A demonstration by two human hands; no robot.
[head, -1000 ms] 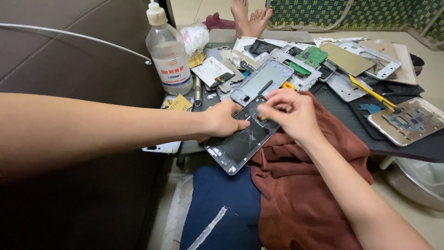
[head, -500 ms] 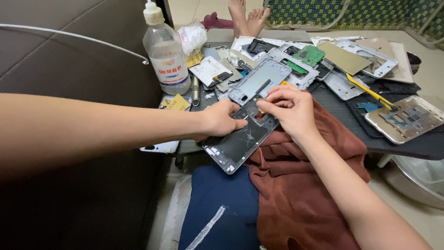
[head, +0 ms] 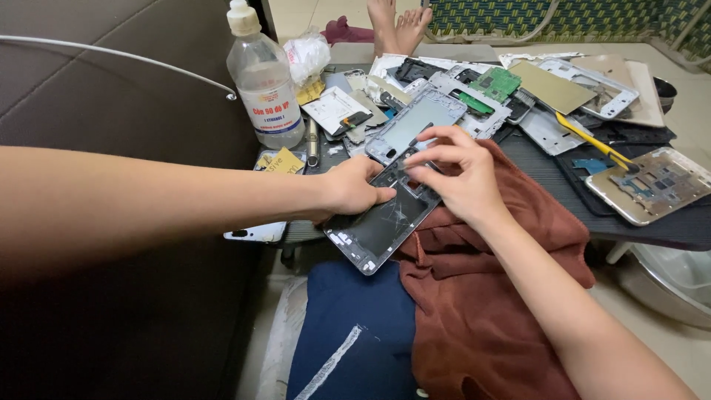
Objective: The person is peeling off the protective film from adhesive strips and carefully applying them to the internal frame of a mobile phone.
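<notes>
We hold a dark phone frame (head: pixel 389 215) w/ cracked glass at the near-left edge of the surface (head: pixel 666 226), its near end overhanging a rust-brown cloth (head: pixel 481 296). Our left hand (head: pixel 354 189) grips the frame's left side, fingers curled onto it, thumb on top. Our right hand (head: pixel 455 174) rests on the frame's far end, fingers bent and pinched together on its upper part; what sits between the fingertips is too small to tell. Just beyond the right hand lies a 2nd frame, silver-grey (head: pixel 415 126), touching the dark one at its far end. A clear plastic bottle (head: pixel 264 78) w/ white cap stands upright at far left, a yellow packet (head: pixel 285 161) near its base. Far side of the surface carries stacked phone parts: a green circuit board (head: pixel 495 83), a gold-coloured plate (head: pixel 552 87), a yellow-handled tool (head: pixel 589 141) lying diagonally, and at right a silver-gold midframe (head: pixel 652 185) w/ components exposed. A thin white cable (head: pixel 118 55) crosses the dark sofa (head: pixel 111 96) at left. Another person's bare feet (head: pixel 396 18) show at the far edge. A navy cloth (head: pixel 348 333) lies near, below the frame.
</notes>
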